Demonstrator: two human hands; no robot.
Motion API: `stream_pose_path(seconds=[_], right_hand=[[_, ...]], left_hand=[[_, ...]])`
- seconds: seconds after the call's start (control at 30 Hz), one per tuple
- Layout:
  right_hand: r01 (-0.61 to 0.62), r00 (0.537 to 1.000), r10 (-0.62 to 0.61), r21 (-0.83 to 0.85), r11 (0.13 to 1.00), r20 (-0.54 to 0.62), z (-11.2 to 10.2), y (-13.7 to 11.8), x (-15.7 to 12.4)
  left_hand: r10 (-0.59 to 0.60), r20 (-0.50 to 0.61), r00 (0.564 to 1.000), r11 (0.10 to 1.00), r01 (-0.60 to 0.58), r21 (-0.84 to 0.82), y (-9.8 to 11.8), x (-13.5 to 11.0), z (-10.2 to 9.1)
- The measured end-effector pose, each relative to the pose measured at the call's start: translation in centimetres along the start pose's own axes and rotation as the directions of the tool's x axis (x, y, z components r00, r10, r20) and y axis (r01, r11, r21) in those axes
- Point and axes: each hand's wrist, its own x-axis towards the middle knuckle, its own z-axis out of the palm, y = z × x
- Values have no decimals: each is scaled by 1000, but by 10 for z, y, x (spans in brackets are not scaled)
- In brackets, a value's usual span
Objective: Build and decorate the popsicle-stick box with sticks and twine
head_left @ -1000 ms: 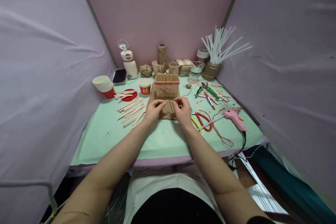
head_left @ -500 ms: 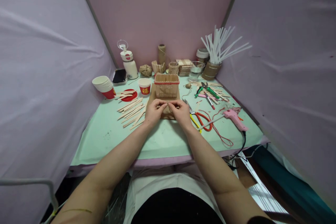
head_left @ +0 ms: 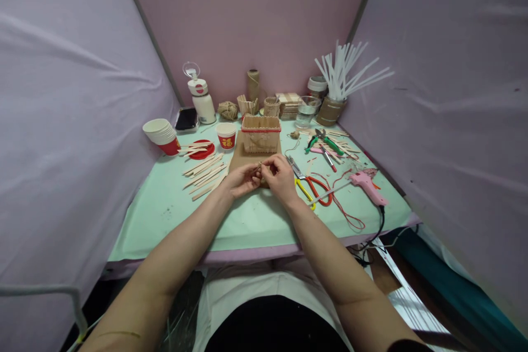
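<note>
My left hand (head_left: 244, 179) is turned partly palm up, its fingers curled together around something too small to make out. Against its fingertips, my right hand (head_left: 279, 175) pinches at the same tiny brownish thing. Both hands hover over the front of a brown board (head_left: 238, 159). Just behind them stands a small box of wooden sticks (head_left: 260, 142) with a red-trimmed rim, upright on that board. To the right of my right hand lie red-handled scissors (head_left: 319, 190) and a tool with yellow handles (head_left: 306, 193).
Loose wooden sticks (head_left: 206, 173) lie left. A red-and-white paper cup (head_left: 226, 136) and stacked cups (head_left: 165, 137) stand behind. To the right are a pink glue gun (head_left: 368, 187), green-handled pliers (head_left: 325, 142), red cord (head_left: 350, 223) and a glass of water (head_left: 307, 113).
My left hand has rolled from palm down to partly palm up and dropped slightly. My right hand has shifted a little left, over the left fingertips. The box has stayed in place.
</note>
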Motion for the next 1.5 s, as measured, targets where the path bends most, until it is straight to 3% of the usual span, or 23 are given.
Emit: stream_pose_path(seconds=[0.07, 0.13, 0.23, 0.3, 0.5, 0.63, 0.73, 0.8, 0.9, 1.17, 1.33, 1.5], right_hand=[[16, 1000, -16, -8, 1000, 11, 0, 0, 0], [-10, 1000, 10, 1, 1000, 3, -1, 0, 1], [-72, 997, 73, 41, 997, -8, -1, 3, 3], [-99, 995, 100, 68, 993, -3, -1, 5, 4], [-201, 979, 203, 143, 969, 6, -2, 12, 6], [-327, 945, 324, 219, 919, 51, 0, 15, 6], [-448, 891, 442, 372, 813, 107, 2, 16, 5], [-496, 853, 505, 500, 710, 129, 3, 17, 6], [-490, 838, 533, 589, 642, 117, 4, 17, 7], [-510, 836, 537, 526, 680, 117, 0, 13, 10], [-487, 858, 506, 444, 752, 84, -1, 8, 9], [-415, 903, 427, 337, 845, 41, 0, 10, 7]], left_hand=[[11, 22, 1000, 1000, -11, 16, 1, 0, 0], [137, 14, 991, 987, -137, 80, -2, 0, 0], [347, -61, 936, 921, -328, 212, -7, 3, 1], [429, -100, 898, 872, -383, 304, -10, 6, 1], [525, -45, 850, 763, -447, 467, -9, 7, -2], [615, 21, 788, 590, -478, 650, -7, 3, -1], [647, 36, 762, 435, -408, 803, -6, 0, -1], [656, 27, 754, 385, -365, 848, -5, -2, -2], [645, 0, 764, 415, -350, 840, -6, -1, -3], [556, -47, 830, 659, -406, 633, -7, 2, 1], [537, -71, 840, 698, -396, 596, -7, 0, 3], [579, -26, 815, 642, -436, 630, -11, 3, 0]])
